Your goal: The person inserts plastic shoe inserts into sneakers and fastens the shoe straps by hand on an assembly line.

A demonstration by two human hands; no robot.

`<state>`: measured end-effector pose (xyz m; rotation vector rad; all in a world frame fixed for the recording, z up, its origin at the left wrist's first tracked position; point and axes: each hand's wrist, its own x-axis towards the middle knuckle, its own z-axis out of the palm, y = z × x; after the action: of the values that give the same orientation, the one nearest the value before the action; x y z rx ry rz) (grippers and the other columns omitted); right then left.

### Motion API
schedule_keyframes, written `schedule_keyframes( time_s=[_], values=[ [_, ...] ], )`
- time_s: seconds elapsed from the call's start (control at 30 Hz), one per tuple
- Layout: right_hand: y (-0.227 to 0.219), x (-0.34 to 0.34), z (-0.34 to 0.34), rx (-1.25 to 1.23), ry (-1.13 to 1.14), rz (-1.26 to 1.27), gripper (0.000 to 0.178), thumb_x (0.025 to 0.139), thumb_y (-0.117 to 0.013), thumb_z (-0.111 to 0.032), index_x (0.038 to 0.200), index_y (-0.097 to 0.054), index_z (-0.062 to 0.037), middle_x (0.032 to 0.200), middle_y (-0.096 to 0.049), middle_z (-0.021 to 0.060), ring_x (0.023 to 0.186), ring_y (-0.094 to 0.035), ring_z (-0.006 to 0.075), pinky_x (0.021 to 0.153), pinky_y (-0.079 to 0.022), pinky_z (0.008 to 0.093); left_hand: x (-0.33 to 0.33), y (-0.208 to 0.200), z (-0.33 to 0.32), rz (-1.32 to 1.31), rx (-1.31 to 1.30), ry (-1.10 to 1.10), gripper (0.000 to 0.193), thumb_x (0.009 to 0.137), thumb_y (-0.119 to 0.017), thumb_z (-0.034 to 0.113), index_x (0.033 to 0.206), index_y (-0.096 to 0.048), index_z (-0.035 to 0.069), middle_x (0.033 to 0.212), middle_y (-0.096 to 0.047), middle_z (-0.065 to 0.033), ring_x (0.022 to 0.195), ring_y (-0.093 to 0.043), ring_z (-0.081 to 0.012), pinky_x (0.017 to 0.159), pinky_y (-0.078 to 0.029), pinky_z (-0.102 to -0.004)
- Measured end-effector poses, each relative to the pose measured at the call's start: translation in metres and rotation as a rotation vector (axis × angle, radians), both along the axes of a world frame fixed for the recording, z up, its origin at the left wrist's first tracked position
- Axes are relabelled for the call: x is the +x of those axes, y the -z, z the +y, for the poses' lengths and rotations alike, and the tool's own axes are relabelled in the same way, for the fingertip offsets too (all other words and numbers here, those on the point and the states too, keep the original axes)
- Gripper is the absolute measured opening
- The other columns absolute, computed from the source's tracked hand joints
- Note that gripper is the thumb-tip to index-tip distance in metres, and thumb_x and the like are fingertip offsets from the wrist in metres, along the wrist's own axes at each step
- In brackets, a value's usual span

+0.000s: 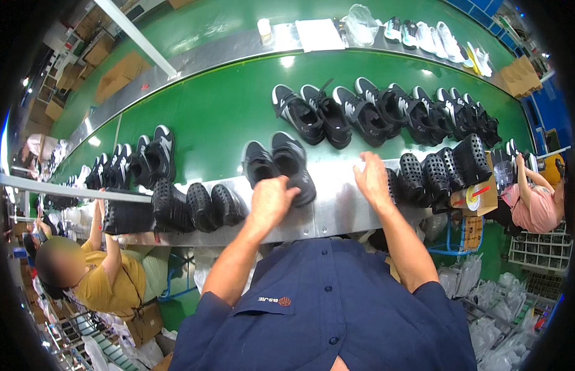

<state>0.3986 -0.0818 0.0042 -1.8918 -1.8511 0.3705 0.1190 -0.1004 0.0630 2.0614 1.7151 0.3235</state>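
A pair of black sneakers with grey-white toes stands in front of me where the green belt meets the steel ledge, toes pointing away. My left hand is closed at the heel of the left sneaker, its thumb by the heel of the right sneaker. The fingertips are partly hidden. My right hand hovers over the steel ledge with its fingers apart and nothing in them. Closest to it on the right are black shoe-shaped pieces dotted with holes.
More black sneakers line the green belt ahead. Further perforated black pieces sit on the ledge at left. A co-worker in yellow works at left, another in pink at right. White shoes stand on the far ledge.
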Motion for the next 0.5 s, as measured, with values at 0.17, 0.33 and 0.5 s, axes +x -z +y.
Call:
schedule_keyframes(
  time_s=[0.17,0.33,0.5],
  values=[
    [-0.008,0.040,0.079,-0.020,0.076,-0.279,0.045,0.078,-0.073,-0.016,0.117,-0.059,0.0005,0.112,-0.063,0.0195,0.107,-0.058,0.0387,0.090,-0.047,0.0485,-0.078,0.017,0.066,0.214,0.085,-0.043,0.032,0.081,-0.077,0.034,0.091,-0.071,0.003,0.083,-0.071,-0.0197,0.086,-0.069,-0.0390,0.081,-0.053,-0.0473],
    [0.023,0.056,0.119,-0.163,-0.014,-0.663,0.050,0.076,-0.073,-0.017,0.122,-0.059,-0.0050,0.115,-0.066,0.0126,0.113,-0.056,0.0318,0.094,-0.042,0.0441,-0.156,0.052,0.109,0.538,-0.233,-0.059,0.055,0.078,-0.080,0.028,0.129,-0.063,0.017,0.119,-0.064,-0.0190,0.118,-0.056,-0.0389,0.093,-0.051,-0.0491],
    [0.037,0.061,0.128,-0.202,-0.123,-0.948,0.052,0.079,-0.069,-0.017,0.128,-0.057,-0.0055,0.102,-0.073,0.0108,0.113,-0.054,0.0282,0.093,-0.038,0.0429,-0.080,0.031,0.105,0.149,0.067,0.094,0.041,0.077,-0.080,0.023,0.112,-0.068,0.006,0.107,-0.066,-0.0166,0.111,-0.059,-0.0375,0.092,-0.052,-0.0476]
  ],
)
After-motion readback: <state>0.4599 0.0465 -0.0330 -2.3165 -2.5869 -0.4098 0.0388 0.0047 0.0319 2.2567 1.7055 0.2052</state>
